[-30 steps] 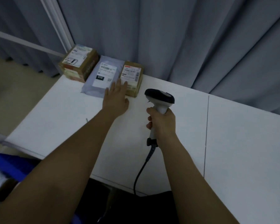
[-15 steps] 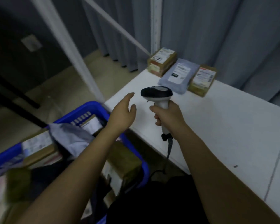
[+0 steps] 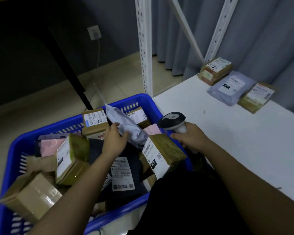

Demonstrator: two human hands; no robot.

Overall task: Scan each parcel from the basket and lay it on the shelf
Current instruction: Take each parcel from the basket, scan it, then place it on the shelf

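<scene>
Head view, left hand [image 3: 115, 140] gripping crumpled grey plastic mailer bag [image 3: 127, 126] in blue slotted plastic basket [image 3: 41, 131] at 8 o'clock, right hand [image 3: 192, 137] closed round black-and-white handheld barcode scanner [image 3: 172, 120], tan taped carton labelled "010" [image 3: 161, 154] beneath, three labelled parcels [image 3: 232, 83] on white shelf [image 3: 227, 133] at 2 o'clock.

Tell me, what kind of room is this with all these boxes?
Probably a parcel sorting or pickup room. A blue basket is heaped with labelled parcels, the right hand holds a barcode scanner, and three parcels already lie on a white metal shelf.
</scene>
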